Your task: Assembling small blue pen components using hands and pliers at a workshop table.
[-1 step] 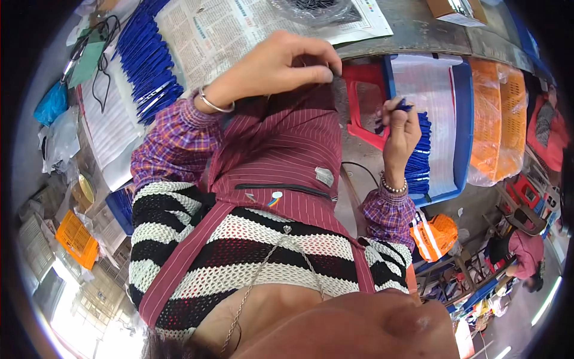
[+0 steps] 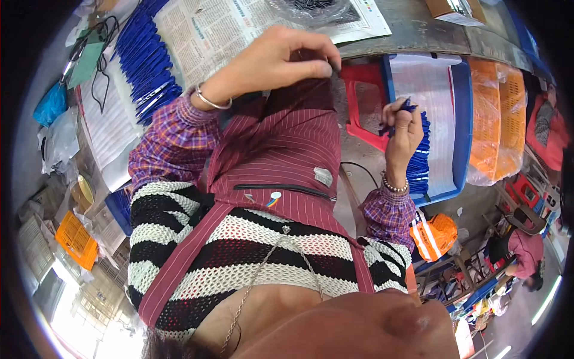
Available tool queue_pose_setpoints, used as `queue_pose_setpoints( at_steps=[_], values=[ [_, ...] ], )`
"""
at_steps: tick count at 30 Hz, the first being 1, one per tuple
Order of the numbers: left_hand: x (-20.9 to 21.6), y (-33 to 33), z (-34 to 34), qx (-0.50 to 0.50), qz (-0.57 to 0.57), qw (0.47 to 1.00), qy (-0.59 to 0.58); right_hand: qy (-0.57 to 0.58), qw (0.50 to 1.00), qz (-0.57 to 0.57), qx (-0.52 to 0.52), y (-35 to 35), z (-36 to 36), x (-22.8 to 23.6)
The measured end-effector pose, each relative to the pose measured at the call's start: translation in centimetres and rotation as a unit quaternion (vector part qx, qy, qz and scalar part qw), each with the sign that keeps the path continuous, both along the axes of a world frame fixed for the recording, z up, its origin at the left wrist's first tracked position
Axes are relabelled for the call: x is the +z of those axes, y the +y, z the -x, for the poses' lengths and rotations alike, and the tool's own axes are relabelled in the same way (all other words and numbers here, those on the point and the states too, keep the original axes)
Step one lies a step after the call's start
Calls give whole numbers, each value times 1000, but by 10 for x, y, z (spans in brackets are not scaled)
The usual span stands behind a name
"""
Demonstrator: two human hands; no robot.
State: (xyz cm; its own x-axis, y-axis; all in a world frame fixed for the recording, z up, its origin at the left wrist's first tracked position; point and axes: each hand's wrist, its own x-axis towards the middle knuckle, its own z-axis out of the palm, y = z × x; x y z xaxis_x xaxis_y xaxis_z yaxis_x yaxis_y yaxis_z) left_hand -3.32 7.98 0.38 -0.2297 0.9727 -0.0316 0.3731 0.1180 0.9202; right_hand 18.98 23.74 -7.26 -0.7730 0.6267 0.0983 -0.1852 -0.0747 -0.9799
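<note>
- The right hand (image 2: 402, 128), at about three o'clock in the view, is gripping a few blue pens (image 2: 408, 106) in curled fingers, just over the blue crate (image 2: 461, 119) holding a row of the same pens.
- The left hand (image 2: 281, 60), at about twelve o'clock, is pinching its fingertips narrowly together above the striped maroon apron (image 2: 287, 155); what it is pinching is too small to tell.
- More blue pens (image 2: 146, 54) are lying in a heap on newspaper (image 2: 221, 30) at about eleven o'clock.
- Risk, as I judge it: the right hand is holding several pens loosely at once, so one could be slipping out and dropping past the crate's edge to the floor.
- The left hand's small pinched piece could be falling into the apron's folds if the fingertips ease.
</note>
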Motion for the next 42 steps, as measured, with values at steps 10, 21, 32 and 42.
queue_pose_setpoints(
  at_steps=[10,21,32,42],
  values=[
    [-30,20,71,107,-70,954,273,-285,890,-349,-73,76,-67,-57],
    [-30,28,62,101,-43,905,410,-365,827,-414,108,104,-73,-91],
    [-39,30,72,135,-123,944,276,-373,807,-450,86,98,-68,-92],
    [-23,27,69,158,-125,942,267,-238,884,-401,26,94,-73,-72]
  ],
)
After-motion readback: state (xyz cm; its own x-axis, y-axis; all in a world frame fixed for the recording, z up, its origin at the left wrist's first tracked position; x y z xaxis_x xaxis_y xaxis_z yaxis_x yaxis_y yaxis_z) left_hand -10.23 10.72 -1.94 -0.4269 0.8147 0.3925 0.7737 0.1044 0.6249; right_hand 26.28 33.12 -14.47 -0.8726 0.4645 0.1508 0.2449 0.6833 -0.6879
